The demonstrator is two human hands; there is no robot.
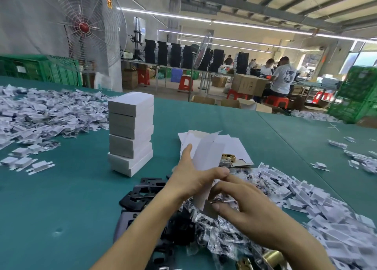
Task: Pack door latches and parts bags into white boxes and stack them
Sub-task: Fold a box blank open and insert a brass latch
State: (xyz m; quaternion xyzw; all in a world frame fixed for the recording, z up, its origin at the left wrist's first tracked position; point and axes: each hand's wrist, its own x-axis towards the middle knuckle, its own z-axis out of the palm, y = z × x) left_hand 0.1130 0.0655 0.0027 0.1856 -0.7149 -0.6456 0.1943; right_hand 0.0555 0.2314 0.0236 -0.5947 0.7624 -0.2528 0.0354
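While the left hand (191, 180) gripped the white cardboard box (206, 157) upright above the near middle of the green felt counter (61, 198), thumb across its front, the right hand (242, 206) pinched the box's lower end flap, fingers curled. Step looked like closing or filling one box; contents not visible, so can't tell if latch and bag were already inside. A stack of closed white boxes (130, 135) stood left of the hands, mid-counter, slightly uneven. Flat white box blanks (234, 145) lay just behind the hands. Clear plastic parts bags (214, 235) were heaped under the right hand, black metal plates (142, 190) under the left wrist, and a brass cylindrical latch (272, 256) sat at the near edge. Next move probably called for tucking the flap shut, then setting the box squarely on the stack, gently, since the stack looked easy to tip.
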